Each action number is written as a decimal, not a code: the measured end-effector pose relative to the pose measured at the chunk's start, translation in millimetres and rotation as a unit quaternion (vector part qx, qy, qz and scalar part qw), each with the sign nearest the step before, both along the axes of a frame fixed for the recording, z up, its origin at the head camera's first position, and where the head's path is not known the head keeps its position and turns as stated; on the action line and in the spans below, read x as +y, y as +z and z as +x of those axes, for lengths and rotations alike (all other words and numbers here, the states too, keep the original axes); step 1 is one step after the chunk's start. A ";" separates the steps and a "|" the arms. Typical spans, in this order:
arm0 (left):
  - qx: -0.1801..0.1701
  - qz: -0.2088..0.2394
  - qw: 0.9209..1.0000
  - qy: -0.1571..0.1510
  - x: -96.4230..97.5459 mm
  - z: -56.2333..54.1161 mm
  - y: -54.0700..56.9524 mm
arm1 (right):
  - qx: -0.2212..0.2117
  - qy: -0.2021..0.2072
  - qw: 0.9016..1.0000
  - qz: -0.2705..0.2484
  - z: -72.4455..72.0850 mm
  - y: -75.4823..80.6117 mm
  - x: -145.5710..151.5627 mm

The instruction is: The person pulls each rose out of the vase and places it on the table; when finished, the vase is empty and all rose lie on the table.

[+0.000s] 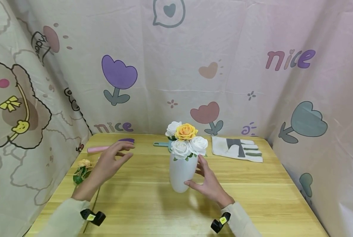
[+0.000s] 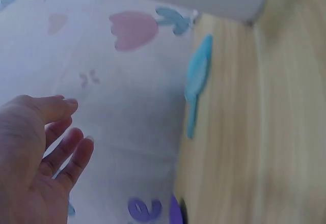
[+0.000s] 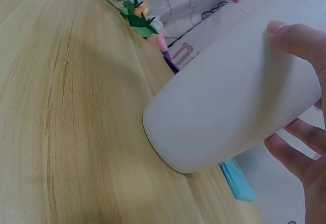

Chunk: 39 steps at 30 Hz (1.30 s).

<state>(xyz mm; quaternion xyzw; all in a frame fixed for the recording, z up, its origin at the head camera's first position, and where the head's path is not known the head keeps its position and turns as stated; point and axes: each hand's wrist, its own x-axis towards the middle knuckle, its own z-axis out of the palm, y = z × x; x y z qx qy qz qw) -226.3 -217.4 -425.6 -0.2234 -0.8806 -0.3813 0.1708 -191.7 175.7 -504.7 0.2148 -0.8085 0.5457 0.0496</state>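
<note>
A white vase (image 1: 183, 176) stands at mid-table with white roses (image 1: 180, 149) and one yellow rose (image 1: 186, 131) in its mouth. My right hand (image 1: 207, 184) holds the vase from its right side. In the right wrist view, the thumb (image 3: 300, 40) lies on one face of the vase and the fingers curl round the opposite face. Off to the left, my left hand (image 1: 112, 161) hovers with relaxed fingers and nothing in it. Below that hand, partly hidden by the forearm, lie long-stemmed flowers with a pale orange bloom (image 1: 85, 163).
Behind the vase is a light blue tool with a slim handle (image 2: 192, 117). A pink-handled tool (image 1: 97, 149) with a purple end lies at the back left. White-and-grey gloves (image 1: 235, 148) rest at the back right. A printed curtain (image 1: 170, 82) hangs behind the table.
</note>
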 end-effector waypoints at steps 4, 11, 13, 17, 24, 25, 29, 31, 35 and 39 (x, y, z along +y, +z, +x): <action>0.002 0.033 0.999 -0.042 26.7 -6.6 10.5 | -0.001 0.000 1.000 -0.005 0.7 0.7 0.4; -0.018 0.076 0.991 -0.107 68.7 -11.3 26.6 | 0.004 0.004 1.000 0.005 0.3 1.3 0.9; -0.019 0.086 0.988 -0.130 78.3 -11.6 30.6 | 0.003 0.004 1.000 0.005 0.3 0.9 1.4; -0.019 0.102 0.980 -0.171 94.6 -12.0 36.8 | -0.001 0.004 1.000 0.005 0.6 0.7 2.2; -0.037 0.085 0.976 -0.196 113.7 -13.3 42.5 | -0.004 0.003 1.000 0.004 1.2 1.1 1.2; -0.042 0.085 0.976 -0.196 115.8 -13.6 42.5 | -0.003 0.004 1.000 0.004 1.2 1.2 1.2; -0.054 0.094 0.975 -0.192 122.5 -14.5 40.1 | -0.001 0.002 1.000 0.003 1.0 0.7 1.2; -0.063 0.105 0.974 -0.190 125.5 -15.4 37.8 | 0.000 0.001 1.000 0.001 0.9 0.7 1.0; -0.090 0.132 0.968 -0.192 131.1 -16.0 33.5 | -0.002 -0.001 1.000 0.001 0.5 0.5 0.7; -0.097 0.161 0.965 -0.185 134.3 -14.9 31.0 | 0.003 0.006 1.000 0.002 -0.5 0.3 0.3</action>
